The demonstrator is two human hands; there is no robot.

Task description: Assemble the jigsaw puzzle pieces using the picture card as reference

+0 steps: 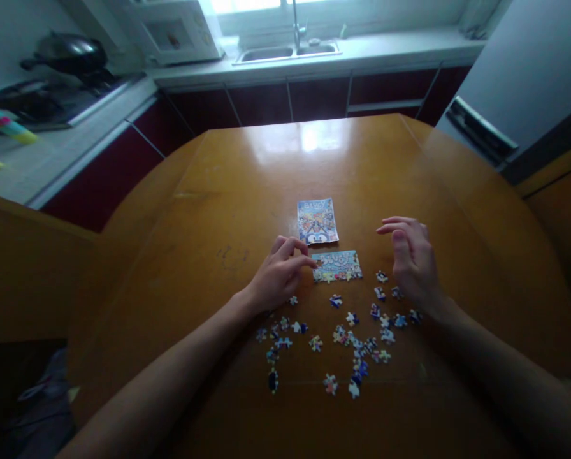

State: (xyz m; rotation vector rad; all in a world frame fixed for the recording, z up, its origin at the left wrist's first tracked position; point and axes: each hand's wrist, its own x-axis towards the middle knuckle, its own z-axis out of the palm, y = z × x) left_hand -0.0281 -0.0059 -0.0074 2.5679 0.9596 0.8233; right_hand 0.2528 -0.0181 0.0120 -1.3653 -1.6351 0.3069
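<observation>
A partly joined puzzle (337,265) lies on the wooden table, its lower edge uneven. Just above it is a printed picture sheet (317,220). My left hand (281,271) reaches the puzzle's left edge, fingers curled and fingertips touching the left side; whether a piece is between them is too small to tell. My right hand (412,258) hovers to the right of the puzzle, fingers apart from the thumb, holding nothing. Several loose puzzle pieces (358,344) are spread below the puzzle, and a few (382,276) lie beside my right hand.
The wooden table (247,191) has rounded ends. Beyond it are a counter with a sink (288,53), a microwave (173,35), and a stove with a dark pan (68,54) at the left. A pale refrigerator (524,70) stands at the right.
</observation>
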